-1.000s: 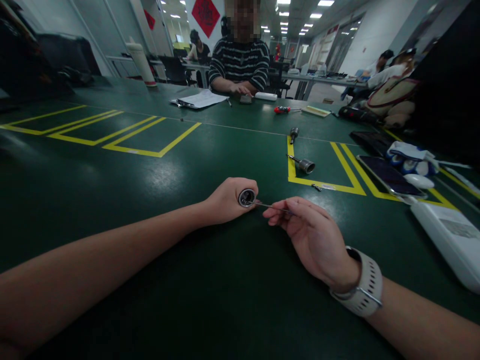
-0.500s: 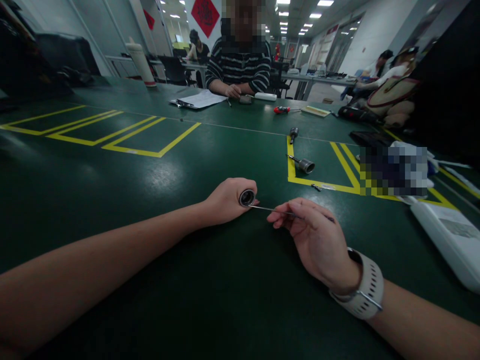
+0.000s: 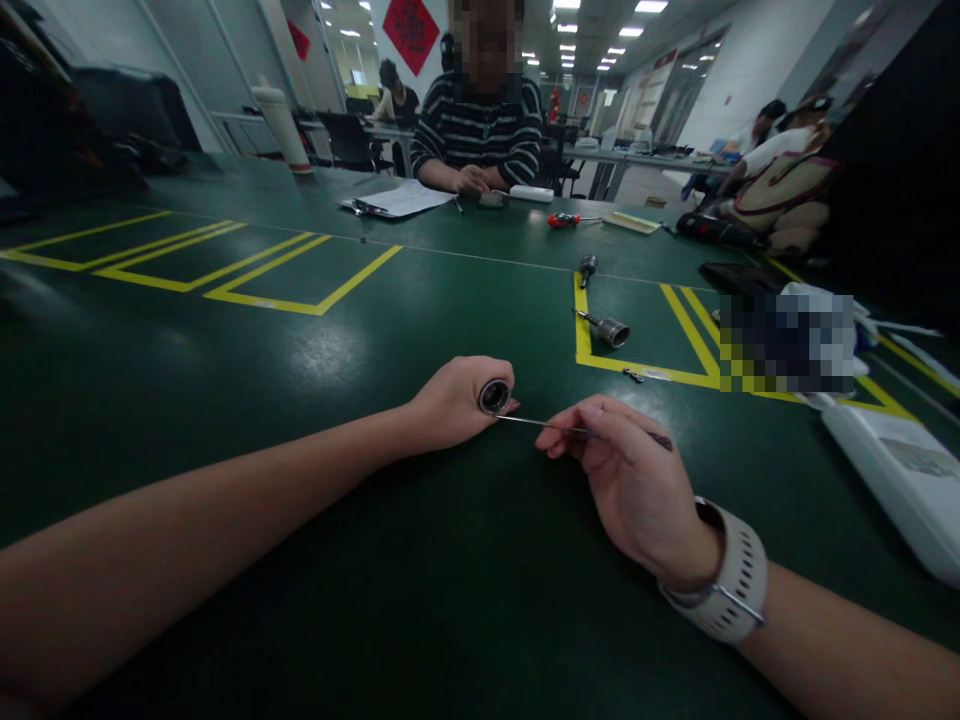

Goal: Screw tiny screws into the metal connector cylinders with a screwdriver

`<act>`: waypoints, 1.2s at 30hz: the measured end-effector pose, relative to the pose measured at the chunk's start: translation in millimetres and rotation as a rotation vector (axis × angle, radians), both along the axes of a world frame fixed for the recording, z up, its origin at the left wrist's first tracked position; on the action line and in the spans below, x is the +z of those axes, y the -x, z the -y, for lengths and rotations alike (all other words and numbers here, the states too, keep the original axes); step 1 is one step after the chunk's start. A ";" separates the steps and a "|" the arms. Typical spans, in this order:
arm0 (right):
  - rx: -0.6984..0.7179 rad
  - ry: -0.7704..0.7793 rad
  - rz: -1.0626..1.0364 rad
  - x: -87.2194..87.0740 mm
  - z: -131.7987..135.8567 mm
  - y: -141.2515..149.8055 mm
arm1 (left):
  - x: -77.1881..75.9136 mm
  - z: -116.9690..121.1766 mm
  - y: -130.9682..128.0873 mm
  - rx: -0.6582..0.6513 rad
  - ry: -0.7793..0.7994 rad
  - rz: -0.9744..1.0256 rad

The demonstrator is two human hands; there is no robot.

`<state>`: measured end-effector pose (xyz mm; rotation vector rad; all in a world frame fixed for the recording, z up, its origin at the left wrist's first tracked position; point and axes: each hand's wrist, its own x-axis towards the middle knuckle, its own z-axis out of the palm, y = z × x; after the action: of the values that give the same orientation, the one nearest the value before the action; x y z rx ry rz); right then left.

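My left hand (image 3: 451, 403) rests on the green table (image 3: 225, 340), fingers wrapped round a small metal cylinder (image 3: 495, 396) whose open end faces right. In my right hand (image 3: 626, 478), a thin metal tool (image 3: 555, 427) is pinched between the fingertips; its tip touches the lower edge of the cylinder's opening. A pale watch is strapped to my right wrist.
A metal socket with a rod (image 3: 609, 329) and a small part (image 3: 634, 375) lie in a yellow-taped box. Another metal piece (image 3: 587, 265) and a red screwdriver (image 3: 564, 219) lie farther back. A white device (image 3: 900, 480) sits at the right. A person in a striped top (image 3: 480, 130) sits opposite beside papers (image 3: 397, 200).
My right hand has slid a little to the right and down, drawing the thin tool outward so that more of its shaft shows. The left hand with the cylinder has stayed put.
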<state>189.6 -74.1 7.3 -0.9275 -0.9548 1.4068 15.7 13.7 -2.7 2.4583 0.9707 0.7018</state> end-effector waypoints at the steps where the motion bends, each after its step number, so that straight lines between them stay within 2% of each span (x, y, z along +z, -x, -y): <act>1: -0.006 -0.005 0.011 0.1 0.2 -0.2 | 0.1 -0.1 0.0 0.004 0.003 0.004; 9: -0.053 -0.046 0.016 -0.9 1.1 0.3 | 3.7 1.7 -0.4 0.024 0.002 -0.021; 20: -0.002 -0.035 0.073 -1.8 0.1 1.2 | 4.2 3.2 -2.2 -0.023 -0.127 -0.093; 36: -0.047 -0.054 0.092 -2.9 0.0 -0.9 | 0.9 1.7 -1.0 -0.015 -0.103 -0.075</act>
<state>190.5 -74.0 4.4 -0.9749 -1.0281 1.3019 16.7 12.0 -1.8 2.5957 0.9642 0.6750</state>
